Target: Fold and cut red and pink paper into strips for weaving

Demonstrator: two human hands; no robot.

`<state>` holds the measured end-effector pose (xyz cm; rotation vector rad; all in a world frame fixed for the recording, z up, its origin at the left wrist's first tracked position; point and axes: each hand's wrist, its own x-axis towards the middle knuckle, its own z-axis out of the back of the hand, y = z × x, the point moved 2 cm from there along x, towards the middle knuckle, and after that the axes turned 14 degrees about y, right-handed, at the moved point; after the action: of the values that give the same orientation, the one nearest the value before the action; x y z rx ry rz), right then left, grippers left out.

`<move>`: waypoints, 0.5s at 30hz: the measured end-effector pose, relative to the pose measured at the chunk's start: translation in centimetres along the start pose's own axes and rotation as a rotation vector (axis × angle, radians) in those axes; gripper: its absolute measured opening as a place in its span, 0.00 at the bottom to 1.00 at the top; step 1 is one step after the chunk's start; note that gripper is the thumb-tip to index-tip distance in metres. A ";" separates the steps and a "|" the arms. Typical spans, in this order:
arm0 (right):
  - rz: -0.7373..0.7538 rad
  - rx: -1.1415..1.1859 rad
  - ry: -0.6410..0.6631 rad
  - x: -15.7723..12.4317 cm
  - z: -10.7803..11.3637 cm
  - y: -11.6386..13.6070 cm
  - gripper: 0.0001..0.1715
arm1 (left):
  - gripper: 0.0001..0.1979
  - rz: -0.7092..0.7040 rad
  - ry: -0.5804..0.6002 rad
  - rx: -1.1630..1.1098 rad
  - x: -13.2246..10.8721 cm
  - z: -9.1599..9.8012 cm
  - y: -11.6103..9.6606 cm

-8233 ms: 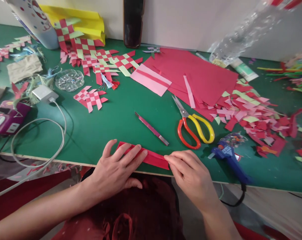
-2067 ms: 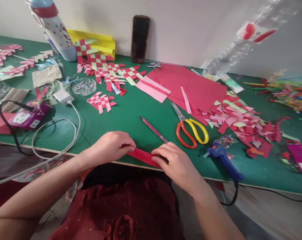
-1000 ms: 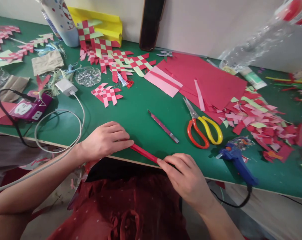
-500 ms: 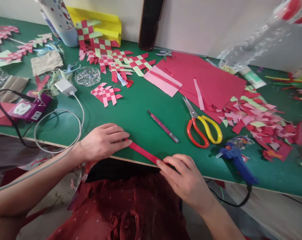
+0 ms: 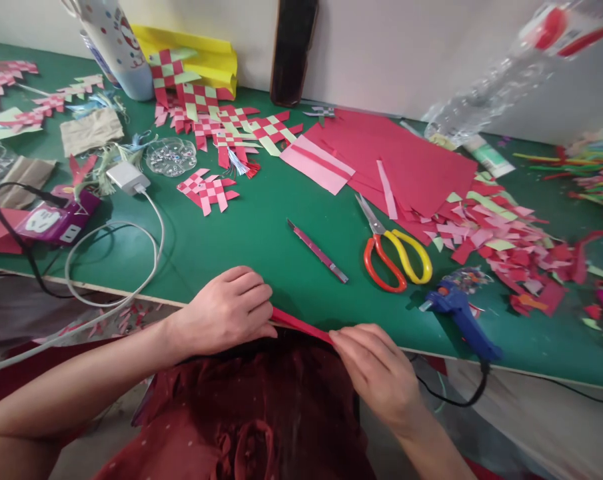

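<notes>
Together, left hand and right hand grip a red strip along the edge of the table; past the strip, open room, then a craft knife.

The green counter carries a craft knife, scissors with one orange and one yellow handle, a blue glue gun, red paper sheets, heaped paper scraps, woven paper fish and a white power adapter.

The red strip has moved closer to the table edge.
</notes>
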<state>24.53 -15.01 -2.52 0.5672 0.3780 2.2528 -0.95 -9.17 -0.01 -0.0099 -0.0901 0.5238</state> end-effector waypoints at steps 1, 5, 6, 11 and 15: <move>-0.040 0.053 -0.014 0.3 0.4 0.1 0.20 | 0.14 0.008 -0.009 -0.013 0.4 0.2 -0.4; -0.204 0.270 0.054 1.8 2.2 -0.1 0.11 | 0.11 0.016 -0.023 -0.104 2.2 0.9 -1.6; -0.265 0.319 0.067 2.0 2.7 -0.3 0.09 | 0.11 0.024 -0.016 -0.143 2.6 0.9 -1.8; -0.572 0.762 -0.046 2.5 4.1 -1.2 0.20 | 0.11 0.190 0.066 -0.592 3.6 0.7 -2.0; -0.546 1.131 -0.086 3.3 3.1 -0.8 0.36 | 0.09 0.360 0.193 -0.940 4.0 0.8 -2.3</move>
<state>24.57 -11.75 0.70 0.9526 1.5725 1.3239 3.54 -9.18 1.20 -1.0079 -0.1405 0.7966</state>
